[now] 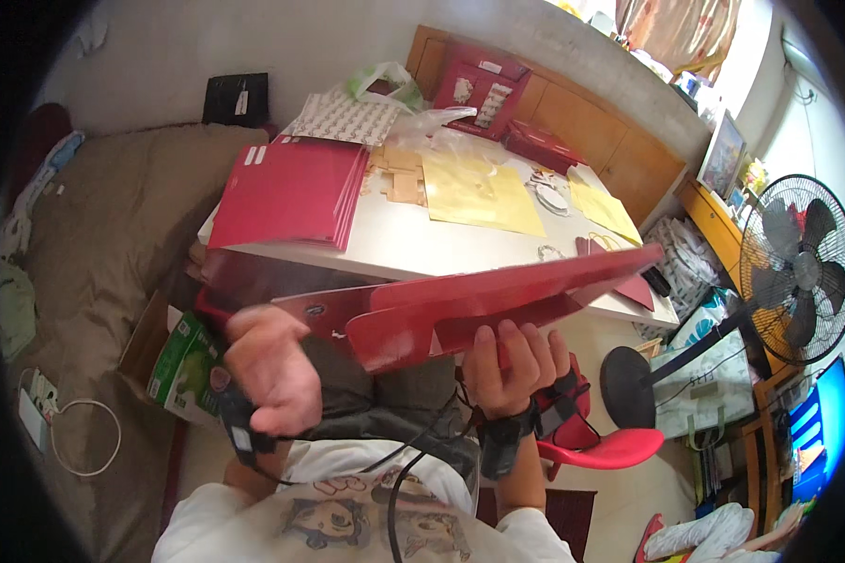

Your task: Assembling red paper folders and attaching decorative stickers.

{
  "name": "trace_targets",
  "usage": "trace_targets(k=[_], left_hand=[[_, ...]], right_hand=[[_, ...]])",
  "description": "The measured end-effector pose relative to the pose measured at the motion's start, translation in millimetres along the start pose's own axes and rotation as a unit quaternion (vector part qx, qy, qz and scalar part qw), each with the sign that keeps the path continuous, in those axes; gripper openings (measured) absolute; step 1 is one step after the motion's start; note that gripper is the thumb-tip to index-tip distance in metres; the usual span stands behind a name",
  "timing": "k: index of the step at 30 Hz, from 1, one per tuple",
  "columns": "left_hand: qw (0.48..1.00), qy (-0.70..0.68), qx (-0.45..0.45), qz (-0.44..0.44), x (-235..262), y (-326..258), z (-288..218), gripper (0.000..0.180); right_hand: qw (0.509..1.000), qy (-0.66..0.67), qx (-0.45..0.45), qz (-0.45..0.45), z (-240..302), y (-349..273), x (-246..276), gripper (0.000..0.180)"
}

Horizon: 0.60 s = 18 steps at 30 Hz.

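Handling the folded red card (498, 305): looked light, fairly stiff across the flat faces, a little slick, prone to creasing at the folds; seemed best taken by the lower edge, with support toward both ends.
Card's place: was raised just off the near edge of the white table (394, 230).
Right hand (512, 371): was curled around the card's lower edge, gripping it.
Left hand (277, 366): was blurred, palm up, released and holding nothing, near the card's left end; could not tell whether touching.
Red stack (286, 192): lay flat on the table's left side.
Clear plastic bag (432, 133): sat crumpled toward the table's back; could not make out contents.
Carton (139, 342): stood below the table's left end, by a green box (183, 361); could not tell whether containing it.
Pale tote (714, 399): stood right of the table; could not see inside.
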<state>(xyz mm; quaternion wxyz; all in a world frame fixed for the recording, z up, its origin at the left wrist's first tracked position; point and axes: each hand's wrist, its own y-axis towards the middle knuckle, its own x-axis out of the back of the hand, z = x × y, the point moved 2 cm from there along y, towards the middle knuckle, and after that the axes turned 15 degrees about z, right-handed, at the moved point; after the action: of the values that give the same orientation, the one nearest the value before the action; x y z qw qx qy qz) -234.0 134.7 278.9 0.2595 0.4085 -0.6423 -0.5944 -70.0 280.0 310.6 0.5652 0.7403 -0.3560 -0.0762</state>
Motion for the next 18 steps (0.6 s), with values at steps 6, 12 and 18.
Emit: trace_targets(k=[6, 12, 18], left_hand=[[0.914, 0.161, -0.073, 0.365, -44, 49, -59, 0.036], [0.87, 0.293, 0.021, 0.395, -74, 66, -50, 0.037], [0.879, 0.259, 0.051, 0.397, -84, 73, -46, 0.034]], right_hand=[[0.995, -0.098, 0.01, 0.031, -6, -4, -2, 0.024], [0.985, -0.131, 0.115, 0.001, -5, -6, -6, 0.023], [0.978, -0.147, 0.144, 0.023, -6, -7, -3, 0.026]])
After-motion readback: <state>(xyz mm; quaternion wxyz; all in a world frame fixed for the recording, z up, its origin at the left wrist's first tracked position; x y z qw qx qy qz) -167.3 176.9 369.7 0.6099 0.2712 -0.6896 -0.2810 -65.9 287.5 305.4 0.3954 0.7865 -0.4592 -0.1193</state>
